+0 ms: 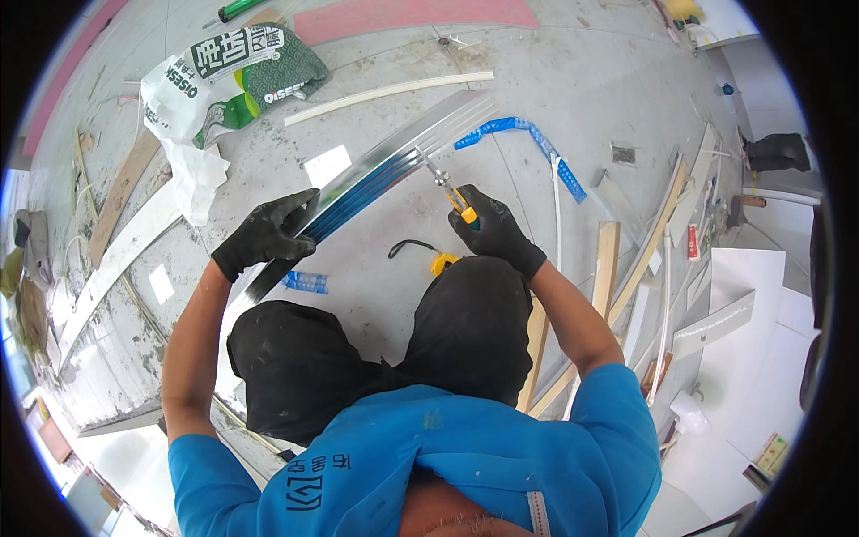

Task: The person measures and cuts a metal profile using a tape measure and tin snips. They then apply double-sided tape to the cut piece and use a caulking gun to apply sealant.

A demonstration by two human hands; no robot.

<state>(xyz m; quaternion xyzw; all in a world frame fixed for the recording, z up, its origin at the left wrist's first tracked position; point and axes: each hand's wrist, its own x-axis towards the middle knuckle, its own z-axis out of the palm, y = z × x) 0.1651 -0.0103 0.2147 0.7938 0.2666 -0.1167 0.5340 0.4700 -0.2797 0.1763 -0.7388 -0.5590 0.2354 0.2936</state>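
A long shiny metal channel [394, 161] with a blue film side lies slanted across the concrete floor. My left hand [267, 234], in a black glove, grips its lower part at the edge. My right hand [494, 231], also gloved in black, is closed on a yellow-handled utility knife [456, 199] whose metal tip touches the channel near its middle. My black-clad knees sit below the hands and hide part of the channel's lower end.
A green and white sack [233, 76] lies at the upper left. A blue strip [528, 134], a white strip [385, 91], a yellow tape measure [440, 262] and wooden slats [608, 259] lie around. White boards [752, 295] are at the right.
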